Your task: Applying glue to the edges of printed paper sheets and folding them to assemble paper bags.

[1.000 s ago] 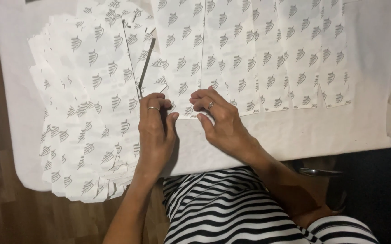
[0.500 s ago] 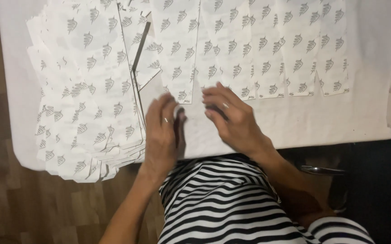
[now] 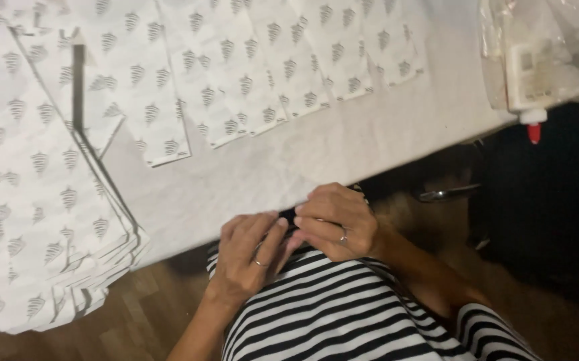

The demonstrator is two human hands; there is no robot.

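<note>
Both hands, left & right, loosely curled, empty, at table near edge; sheets look thin, floppy — we'd pinch corners.

Dim warm light; slight blur; right side dark

I see a white table cover with a row of white paper sheets printed with grey tree marks laid overlapping along the top. A fanned stack of the same printed sheets overhangs the table edge at left. A dark narrow strip lies on that left paper. Top right: a clear plastic bag and a white glue bottle with a red tip, nozzle down past the edge. Wood floor below. Striped black-and-white garment at bottom.
</note>
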